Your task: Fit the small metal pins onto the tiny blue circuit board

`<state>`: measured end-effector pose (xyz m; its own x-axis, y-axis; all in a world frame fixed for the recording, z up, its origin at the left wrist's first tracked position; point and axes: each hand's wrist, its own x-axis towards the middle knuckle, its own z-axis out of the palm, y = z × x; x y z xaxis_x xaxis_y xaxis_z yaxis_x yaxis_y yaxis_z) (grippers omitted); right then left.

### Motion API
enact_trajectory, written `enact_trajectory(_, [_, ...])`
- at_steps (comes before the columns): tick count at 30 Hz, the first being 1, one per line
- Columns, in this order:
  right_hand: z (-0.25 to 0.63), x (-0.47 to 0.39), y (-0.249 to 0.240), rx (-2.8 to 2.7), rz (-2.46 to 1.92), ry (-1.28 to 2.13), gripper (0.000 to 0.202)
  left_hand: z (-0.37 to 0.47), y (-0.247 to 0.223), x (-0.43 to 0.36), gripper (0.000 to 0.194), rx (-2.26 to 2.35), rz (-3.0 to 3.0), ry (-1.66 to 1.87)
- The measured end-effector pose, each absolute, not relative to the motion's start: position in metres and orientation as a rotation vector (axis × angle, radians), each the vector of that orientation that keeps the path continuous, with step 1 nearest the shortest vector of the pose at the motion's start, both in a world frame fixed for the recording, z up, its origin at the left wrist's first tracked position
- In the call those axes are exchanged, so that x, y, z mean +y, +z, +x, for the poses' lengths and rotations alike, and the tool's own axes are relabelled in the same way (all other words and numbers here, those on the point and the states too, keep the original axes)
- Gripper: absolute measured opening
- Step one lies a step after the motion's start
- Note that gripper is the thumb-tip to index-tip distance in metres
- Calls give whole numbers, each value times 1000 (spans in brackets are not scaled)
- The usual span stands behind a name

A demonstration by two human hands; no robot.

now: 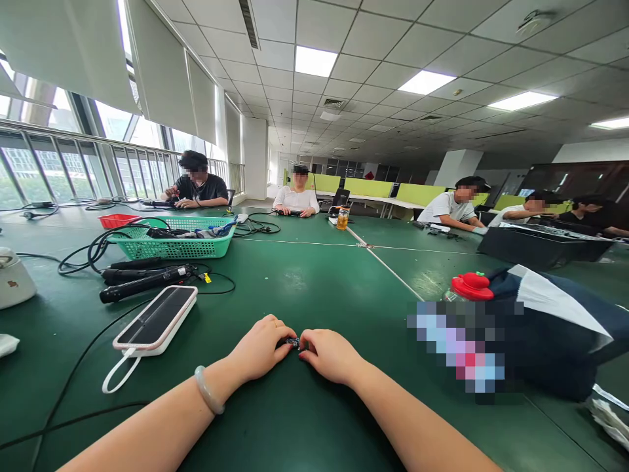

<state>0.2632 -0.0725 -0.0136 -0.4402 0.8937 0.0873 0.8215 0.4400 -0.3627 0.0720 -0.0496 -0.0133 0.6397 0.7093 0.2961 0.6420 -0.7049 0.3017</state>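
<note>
Head view, 1 of 1: left hand (263,347), fingers pinched on a small dark part (293,343); right hand (329,354), thumb and fingertips curled in at the part's right end, gripping or only touching, cannot tell. Part: between the 2 hands, close over the green table (295,288), its details too small to read. Progress, as judged: handling under way, the part in the fingers and not set down; no finished result can be made out, and how much is left cannot be told. On the left wrist, 1 pale bangle (209,391). Left of the hands: 1 phone (160,318) with a white loop, black rods (147,283) just beyond it, 1 green basket (171,248) holding dark items, 1 red tray (116,221) beside the basket. Right of the hands, well apart: 1 dark bag (550,341), 1 red lid (472,286) on a clear vessel near it. Far side: 1 amber jar (343,219); around the table, 5 other people, among them 1 in a dark shirt (209,189) at the left and 1 in a white top (296,198) opposite.
</note>
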Motion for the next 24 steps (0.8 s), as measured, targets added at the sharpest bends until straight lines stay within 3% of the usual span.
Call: enact_trajectory(24, [262, -76, -12, -2427, -1463, 416, 5, 72, -12, -50, 20, 1119, 2692, 566])
